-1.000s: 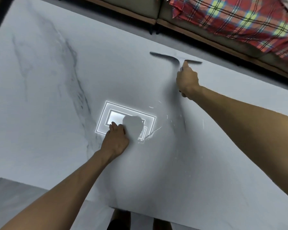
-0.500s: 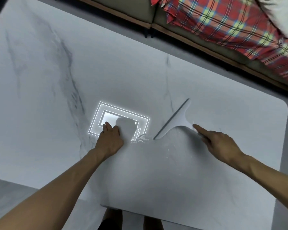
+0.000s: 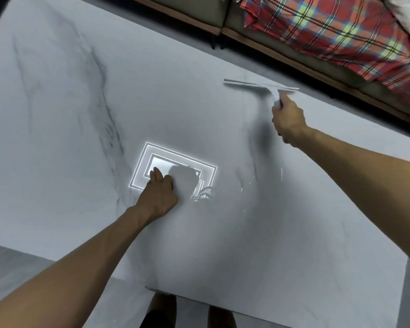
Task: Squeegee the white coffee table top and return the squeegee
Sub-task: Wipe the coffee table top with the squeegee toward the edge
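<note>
Right hand (image 3: 288, 123) wrapped around squeegee (image 3: 268, 87) handle, blade out ahead of the knuckles near the table's (image 3: 69, 185) far edge. Left hand (image 3: 160, 192) pressed flat, holding nothing. Light, stiff tool, probably slick when wet; best gripped low on the handle. Blade blurred, contact uncertain.

soft, even indoor light, fairly bright, no hard sun. big glare patch on the table top (image 3: 69, 162): nested bright rectangles, a ceiling lamp mirrored at (image 3: 175, 166), w/ the left hand (image 3: 160, 192) cutting a dim blob into it. wet streaks (image 3: 204, 192) beside it glint white. right hand (image 3: 288, 120) and squeegee (image 3: 262, 87) smeared by motion blur, w/ a grey shadow smudge under them. wide-angle bend at the edges, table corners curve. plaid cloth (image 3: 329, 27) top right slightly soft.
</note>
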Demonstrator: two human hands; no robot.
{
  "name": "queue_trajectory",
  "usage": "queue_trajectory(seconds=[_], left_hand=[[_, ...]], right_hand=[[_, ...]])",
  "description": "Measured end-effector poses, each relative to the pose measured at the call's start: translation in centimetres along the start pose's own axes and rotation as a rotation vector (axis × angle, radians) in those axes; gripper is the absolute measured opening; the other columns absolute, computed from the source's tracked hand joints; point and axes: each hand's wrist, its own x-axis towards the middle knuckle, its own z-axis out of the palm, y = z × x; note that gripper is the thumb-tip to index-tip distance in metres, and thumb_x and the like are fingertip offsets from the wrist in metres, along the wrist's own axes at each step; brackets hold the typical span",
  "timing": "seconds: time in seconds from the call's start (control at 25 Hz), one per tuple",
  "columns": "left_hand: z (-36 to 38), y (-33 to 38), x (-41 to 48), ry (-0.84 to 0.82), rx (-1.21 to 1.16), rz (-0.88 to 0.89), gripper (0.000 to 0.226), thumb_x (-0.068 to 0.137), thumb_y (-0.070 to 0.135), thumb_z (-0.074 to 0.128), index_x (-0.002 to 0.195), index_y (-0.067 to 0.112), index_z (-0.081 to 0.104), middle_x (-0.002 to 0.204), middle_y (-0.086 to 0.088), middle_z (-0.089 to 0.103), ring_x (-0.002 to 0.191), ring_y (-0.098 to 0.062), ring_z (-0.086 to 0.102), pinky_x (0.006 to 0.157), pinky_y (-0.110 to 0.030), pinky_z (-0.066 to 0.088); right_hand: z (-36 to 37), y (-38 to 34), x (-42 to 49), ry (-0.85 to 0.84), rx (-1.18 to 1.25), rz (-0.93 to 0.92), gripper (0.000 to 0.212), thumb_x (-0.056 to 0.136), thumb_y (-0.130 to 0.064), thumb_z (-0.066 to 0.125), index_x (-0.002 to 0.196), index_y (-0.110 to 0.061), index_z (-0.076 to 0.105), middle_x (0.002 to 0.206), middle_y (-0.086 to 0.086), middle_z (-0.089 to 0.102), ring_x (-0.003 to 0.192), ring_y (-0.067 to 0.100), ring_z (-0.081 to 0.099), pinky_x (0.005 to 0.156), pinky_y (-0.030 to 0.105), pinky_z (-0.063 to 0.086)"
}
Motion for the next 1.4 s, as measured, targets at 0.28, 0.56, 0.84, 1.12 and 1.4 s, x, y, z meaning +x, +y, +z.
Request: queue_trajectory(seconds=[0.28,0.56,0.84,1.12,1.4], left_hand=[[-0.2,0.3,-1.1,0.037,-0.043,-0.016,0.038,0.09,-0.001,0.029,0.126,-0.008,0.038,0.15,-0.042,0.015,0.144,-0.047,0.018,0.107,-0.047,0.034],[1.1,-1.5,-5.9,0.315,-0.1,-0.094,0.007,0.092,0.009,0.042,0.098,0.007,0.045,0.083,-0.008,0.056,0.073,-0.03,0.053,0.064,-0.032,0.036],[8.2,3.3,-9.7,0.082,-0.002,-0.075,0.033,0.084,-0.002,0.043,0.117,-0.005,0.046,0.138,-0.031,0.035,0.123,-0.043,0.041,0.095,-0.042,0.04],[10.4,7.9,-9.3,0.029,-0.093,-0.234,0.052,0.086,0.005,0.051,0.136,-0.003,0.039,0.151,-0.028,0.02,0.139,-0.046,0.025,0.111,-0.051,0.032],[10.2,8.2,-8.5,0.053,-0.154,-0.293,0.047,0.088,0.009,0.052,0.133,0.001,0.043,0.148,-0.022,0.031,0.131,-0.046,0.039,0.104,-0.048,0.039]], right_hand=[[7.9,-3.4,-3.0,-0.014,-0.179,-0.241,0.05,0.098,-0.019,0.035,0.147,-0.022,0.028,0.121,0.021,0.061,0.102,0.043,0.057,0.078,0.042,0.046],[8.3,7.2,-13.4,-0.296,-0.453,-0.629,0.052,0.101,-0.032,0.035,0.15,-0.042,0.02,0.092,0.005,0.06,0.086,0.037,0.061,0.071,0.039,0.046],[0.9,19.5,-13.1,-0.274,-0.7,-0.747,0.065,0.097,-0.024,0.044,0.147,-0.053,0.013,0.078,-0.006,0.047,0.061,0.023,0.053,0.053,0.03,0.034],[-7.3,26.6,-11.9,-0.226,-0.728,-0.621,0.051,0.1,-0.036,0.03,0.143,-0.058,0.014,0.078,-0.011,0.051,0.065,0.019,0.054,0.056,0.028,0.036],[-3.6,21.3,-13.2,-0.359,-0.596,-0.759,0.047,0.1,-0.045,0.027,0.144,-0.057,0.015,0.097,-0.005,0.06,0.088,0.025,0.063,0.072,0.035,0.049]])
